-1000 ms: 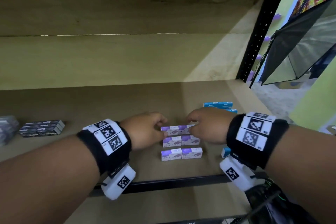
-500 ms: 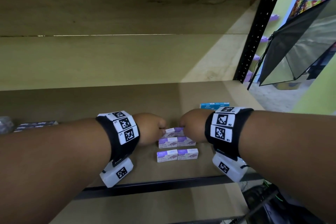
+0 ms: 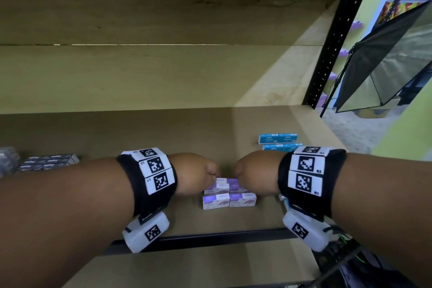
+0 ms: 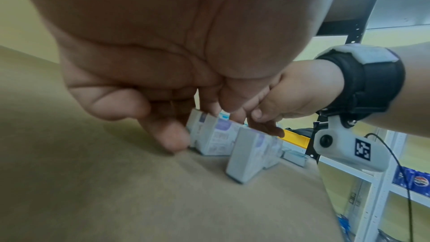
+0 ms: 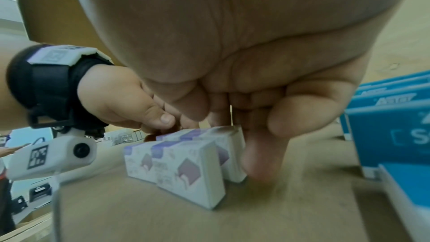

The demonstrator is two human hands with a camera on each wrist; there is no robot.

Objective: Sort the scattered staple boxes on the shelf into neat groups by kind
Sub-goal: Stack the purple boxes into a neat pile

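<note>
While both forearms reach in over the shelf (image 3: 163, 128) in the head view, the left hand (image 3: 194, 174) and the right hand (image 3: 254, 172) meet knuckle to knuckle at the centre, each curled down onto the rearmost purple staple boxes (image 3: 225, 181); two more rows of the same purple boxes lie just toward six o'clock of them, the front row (image 3: 229, 200) a neat pair side by side; the blue staple boxes (image 3: 277, 138) sit at about one o'clock of the hands, near but apart; a dark set of boxes (image 3: 50, 161) lies well off toward nine o'clock; a black upright post (image 3: 332, 37) stands at two o'clock, and a photo umbrella (image 3: 392, 58) hangs beyond it.

From the left wrist view, the left hand (image 4: 149, 80) is curled downward, its fingertips (image 4: 174, 139) touching the near end of the purple boxes (image 4: 216, 139) where they meet the shelf board (image 4: 116, 190); the right hand (image 4: 291, 95) comes in from three o'clock with its fingers bent over the top of the same row; whether either hand truly pinches a box or merely presses on it I cannot tell.

From the right wrist view, the right hand (image 5: 244, 80) bends over the purple boxes (image 5: 186, 165), one fingertip (image 5: 258, 165) pressed against the end of the back row; the left hand (image 5: 130, 104) reaches from nine o'clock, thumb lying on the boxes' top; the blue boxes (image 5: 391, 132) stand at three o'clock.
</note>
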